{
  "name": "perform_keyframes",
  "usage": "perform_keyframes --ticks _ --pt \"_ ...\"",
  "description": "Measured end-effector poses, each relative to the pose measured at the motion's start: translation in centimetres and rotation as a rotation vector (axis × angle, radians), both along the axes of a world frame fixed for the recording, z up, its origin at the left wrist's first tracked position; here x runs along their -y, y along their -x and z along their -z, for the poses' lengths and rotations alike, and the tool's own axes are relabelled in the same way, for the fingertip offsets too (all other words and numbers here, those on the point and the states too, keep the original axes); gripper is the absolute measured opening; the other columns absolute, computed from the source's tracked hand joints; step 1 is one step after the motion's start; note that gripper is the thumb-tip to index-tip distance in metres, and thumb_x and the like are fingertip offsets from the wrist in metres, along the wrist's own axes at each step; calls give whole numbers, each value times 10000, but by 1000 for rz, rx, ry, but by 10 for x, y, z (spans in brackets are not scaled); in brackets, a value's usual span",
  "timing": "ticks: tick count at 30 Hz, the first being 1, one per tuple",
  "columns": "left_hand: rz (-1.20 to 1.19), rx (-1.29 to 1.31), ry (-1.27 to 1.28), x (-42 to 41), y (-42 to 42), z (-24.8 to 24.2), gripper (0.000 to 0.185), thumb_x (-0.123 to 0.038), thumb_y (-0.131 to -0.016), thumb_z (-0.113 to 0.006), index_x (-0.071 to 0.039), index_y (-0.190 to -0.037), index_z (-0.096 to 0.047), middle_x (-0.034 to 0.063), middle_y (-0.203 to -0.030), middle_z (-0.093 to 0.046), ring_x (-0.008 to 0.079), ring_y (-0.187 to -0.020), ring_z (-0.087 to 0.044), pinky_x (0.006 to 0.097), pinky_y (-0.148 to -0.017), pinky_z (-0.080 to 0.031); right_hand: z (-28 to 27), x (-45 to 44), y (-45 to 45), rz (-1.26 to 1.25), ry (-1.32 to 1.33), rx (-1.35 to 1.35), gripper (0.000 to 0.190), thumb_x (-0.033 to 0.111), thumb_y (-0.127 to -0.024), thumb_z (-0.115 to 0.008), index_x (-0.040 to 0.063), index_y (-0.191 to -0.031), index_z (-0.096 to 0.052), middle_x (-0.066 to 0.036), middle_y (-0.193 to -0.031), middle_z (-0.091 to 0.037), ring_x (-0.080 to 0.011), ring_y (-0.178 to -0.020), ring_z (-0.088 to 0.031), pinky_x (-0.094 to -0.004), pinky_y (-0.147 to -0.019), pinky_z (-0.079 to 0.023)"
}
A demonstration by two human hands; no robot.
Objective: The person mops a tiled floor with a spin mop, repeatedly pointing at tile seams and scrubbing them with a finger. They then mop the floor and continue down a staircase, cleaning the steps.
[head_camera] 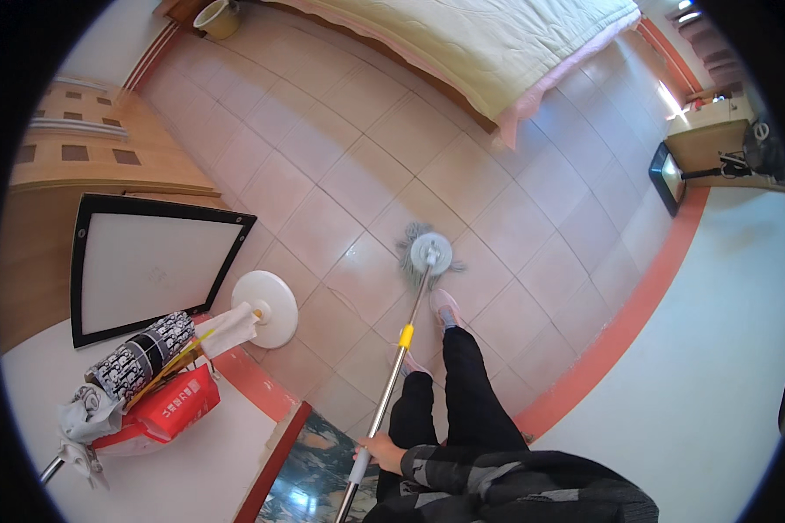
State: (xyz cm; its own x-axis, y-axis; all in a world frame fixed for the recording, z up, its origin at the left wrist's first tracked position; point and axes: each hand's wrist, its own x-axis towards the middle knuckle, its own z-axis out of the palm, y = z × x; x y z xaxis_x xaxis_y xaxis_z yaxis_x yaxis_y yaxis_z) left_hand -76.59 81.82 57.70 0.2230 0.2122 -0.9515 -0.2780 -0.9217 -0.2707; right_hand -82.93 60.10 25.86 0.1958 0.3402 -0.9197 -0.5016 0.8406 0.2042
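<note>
My right hand (381, 451) is closed around the grey grip of a metal mop handle (392, 376) with a yellow collar. The handle slants up to a round, pale plastic mop head (431, 253), whose grey string strands (413, 252) lie spread on the tiled floor (366, 196). The mop head is just beyond my forward foot, in a pink shoe (445, 304). The handle's upper end runs out of the bottom of the view. My left hand is out of view.
A bed with a quilt (497, 46) stands ahead, a bucket (217, 19) beyond at left. On the left are a black-framed board (157, 268), a round white stand base (265, 309) and a rack with bags (176, 405). A black fan base (667, 178) stands at right by the wall.
</note>
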Motion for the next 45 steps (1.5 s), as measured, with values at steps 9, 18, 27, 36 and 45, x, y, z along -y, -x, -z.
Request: perform_keyframes --ticks 9,18,27,36,45 --pt "213 209 669 231 0 95 438 -514 -799 -691 -86 -813 -598 134 -711 -648 337 -615 -648 444 -536 -492 109 334 -2 193 853 5 335 273 -985 -474 11 -782 -523 -132 -595 -540 -272 -459 -575 -412 -423 -478" --pt "387 151 694 269 -3 107 392 -437 -795 -705 -65 -787 -583 121 -661 -646 313 -595 -650 422 -528 -494 202 359 22 -249 1141 -199 373 252 -891 -549 -99 -789 -621 -248 -728 -657 -372 -661 -676 -457 -589 -521" --pt "418 101 379 -126 87 -12 346 -404 -904 -544 -78 -996 -612 191 -759 -635 411 -738 -628 506 -637 -481 71 -72 69 -264 527 106 324 226 -913 -564 -85 -827 -597 -195 -690 -622 -342 -625 -684 -458 -395 -508" --pt "113 -56 -1 -243 120 -50 379 -453 -846 -626 -81 -914 -597 148 -731 -649 363 -672 -650 486 -579 -486 -36 -187 55 -197 -7 100 155 65 -892 -585 -26 -989 -505 -167 -834 -639 -293 -672 -654 -451 -549 -546" --pt "-19 291 465 22 72 90 332 -376 -815 -705 -74 -839 -568 117 -737 -645 299 -668 -659 416 -571 -511 125 133 -24 -252 544 184 284 272 -995 -443 -5 -958 -497 -134 -703 -582 -276 -627 -612 -427 -555 -548"
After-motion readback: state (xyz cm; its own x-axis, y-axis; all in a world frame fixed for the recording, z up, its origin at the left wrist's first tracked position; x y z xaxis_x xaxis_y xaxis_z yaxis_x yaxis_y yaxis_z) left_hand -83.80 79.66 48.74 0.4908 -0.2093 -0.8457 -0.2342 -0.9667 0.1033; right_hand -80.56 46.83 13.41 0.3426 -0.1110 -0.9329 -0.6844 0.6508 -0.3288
